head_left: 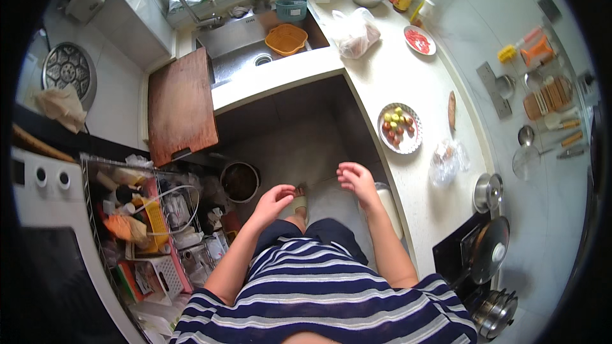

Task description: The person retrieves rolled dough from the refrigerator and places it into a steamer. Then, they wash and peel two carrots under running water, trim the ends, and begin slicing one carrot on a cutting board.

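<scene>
Both my hands hang in the air over the kitchen floor, holding nothing. My left hand [277,202] has its fingers loosely curved and the thumb beside them. My right hand [357,184] is near the edge of the right-hand counter [428,191], its fingers bent and apart. On that counter, a patterned plate [414,142] bears yellow-green fruits [395,117] and reddish-brown round ones [393,134]. Beyond it lies a long brown root vegetable [452,110]. A clear plastic bag [445,167] sits closer to me, its contents hard to make out.
Ahead is a steel sink [234,59] with an orange basket [286,39]; a wooden cutting board [181,105] overhangs its left side. A bin [240,181] stands on the floor near a loaded wire rack [91,191]. A lidded pan [490,251] sits on the hob at right.
</scene>
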The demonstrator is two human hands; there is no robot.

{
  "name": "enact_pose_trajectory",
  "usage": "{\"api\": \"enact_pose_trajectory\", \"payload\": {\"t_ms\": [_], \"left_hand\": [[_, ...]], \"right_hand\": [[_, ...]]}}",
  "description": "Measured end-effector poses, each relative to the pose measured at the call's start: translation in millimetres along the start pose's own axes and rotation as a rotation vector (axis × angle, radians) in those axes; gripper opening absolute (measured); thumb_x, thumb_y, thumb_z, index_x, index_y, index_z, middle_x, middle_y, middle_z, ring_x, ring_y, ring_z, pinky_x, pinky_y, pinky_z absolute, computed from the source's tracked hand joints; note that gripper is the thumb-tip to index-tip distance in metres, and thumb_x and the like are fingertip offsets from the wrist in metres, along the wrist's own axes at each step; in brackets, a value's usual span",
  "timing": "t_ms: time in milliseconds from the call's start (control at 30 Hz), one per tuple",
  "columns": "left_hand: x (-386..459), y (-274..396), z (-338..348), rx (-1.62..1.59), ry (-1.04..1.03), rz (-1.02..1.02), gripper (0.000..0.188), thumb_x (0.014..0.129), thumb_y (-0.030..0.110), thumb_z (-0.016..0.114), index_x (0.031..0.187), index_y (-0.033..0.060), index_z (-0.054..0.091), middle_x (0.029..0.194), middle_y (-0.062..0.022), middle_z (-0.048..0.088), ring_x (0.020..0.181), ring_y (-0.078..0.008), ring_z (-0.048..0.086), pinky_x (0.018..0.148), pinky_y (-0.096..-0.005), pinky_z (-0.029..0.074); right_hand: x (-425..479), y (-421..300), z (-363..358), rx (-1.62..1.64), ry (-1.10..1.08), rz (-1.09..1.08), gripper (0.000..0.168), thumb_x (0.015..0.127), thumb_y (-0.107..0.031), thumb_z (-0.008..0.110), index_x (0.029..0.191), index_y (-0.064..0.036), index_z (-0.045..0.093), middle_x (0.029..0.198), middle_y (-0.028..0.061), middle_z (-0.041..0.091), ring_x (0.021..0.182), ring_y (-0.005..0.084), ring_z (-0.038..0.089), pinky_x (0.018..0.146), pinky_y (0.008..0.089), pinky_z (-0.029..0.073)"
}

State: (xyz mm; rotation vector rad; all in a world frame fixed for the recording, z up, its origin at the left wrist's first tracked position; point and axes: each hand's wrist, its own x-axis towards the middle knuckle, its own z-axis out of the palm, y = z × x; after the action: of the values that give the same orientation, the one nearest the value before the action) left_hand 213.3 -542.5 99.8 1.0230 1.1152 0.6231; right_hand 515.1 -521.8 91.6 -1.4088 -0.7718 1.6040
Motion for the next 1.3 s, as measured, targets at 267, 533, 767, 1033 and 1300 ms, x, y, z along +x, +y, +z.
{"api": "enact_pose_trajectory", "payload": {"t_ms": [267,533,767,1033,1300], "left_hand": [[162.4,107.5,-61.4,-0.017,0.080,0.068,0.034,0.096,0.013,0.064,0.128,0.0010,0.060,0.117,-0.0087,0.067,0.112,-0.0162,0.063,0.098,-0.0300,0.049],[274.1,139.9,-80.4,-0.303,0.253,-0.066,0.033,0.097,0.011,0.062,0.128,0.0011,0.060,0.118,-0.0103,0.068,0.112,-0.0174,0.064,0.099,-0.0297,0.050],[341.8,187.1,-107.0,-0.234,0.249,-0.071,0.032,0.097,0.010,0.061,0.128,-0.0006,0.060,0.120,-0.0106,0.067,0.115,-0.0176,0.063,0.102,-0.0305,0.047],[393.1,191.5,-174.4,-0.233,0.185,-0.083,0.033,0.098,0.012,0.062,0.128,0.0008,0.060,0.119,-0.0100,0.067,0.114,-0.0176,0.062,0.101,-0.0311,0.047],[431.3,183.8,-258.0,-0.196,0.140,-0.109,0.033,0.097,0.012,0.063,0.128,-0.0008,0.058,0.121,-0.0093,0.065,0.117,-0.0182,0.061,0.101,-0.0316,0.049]], "right_hand": [[211.5,-168.7,13.7,-0.168,-0.046,-0.173,0.027,0.096,-0.014,0.063,0.121,-0.005,0.066,0.110,0.0044,0.070,0.091,0.0106,0.064,0.075,0.0246,0.053],[382.0,-193.5,23.1,-0.279,-0.185,-0.033,0.024,0.093,-0.012,0.063,0.116,-0.004,0.069,0.103,0.0046,0.072,0.088,0.0107,0.065,0.076,0.0252,0.052],[455.1,-209.8,60.4,-0.425,-0.249,-0.067,0.025,0.091,-0.010,0.064,0.113,0.000,0.070,0.102,0.0102,0.074,0.093,0.0160,0.069,0.084,0.0292,0.053],[549.1,-192.8,108.7,-0.759,-0.156,-0.172,0.026,0.088,-0.012,0.065,0.111,-0.001,0.071,0.101,0.0149,0.075,0.094,0.0261,0.071,0.085,0.0347,0.054],[535.2,-215.3,151.0,-0.520,-0.071,-0.165,0.024,0.087,-0.009,0.071,0.109,0.001,0.071,0.094,0.0079,0.073,0.086,0.0156,0.068,0.080,0.0292,0.053]]}}
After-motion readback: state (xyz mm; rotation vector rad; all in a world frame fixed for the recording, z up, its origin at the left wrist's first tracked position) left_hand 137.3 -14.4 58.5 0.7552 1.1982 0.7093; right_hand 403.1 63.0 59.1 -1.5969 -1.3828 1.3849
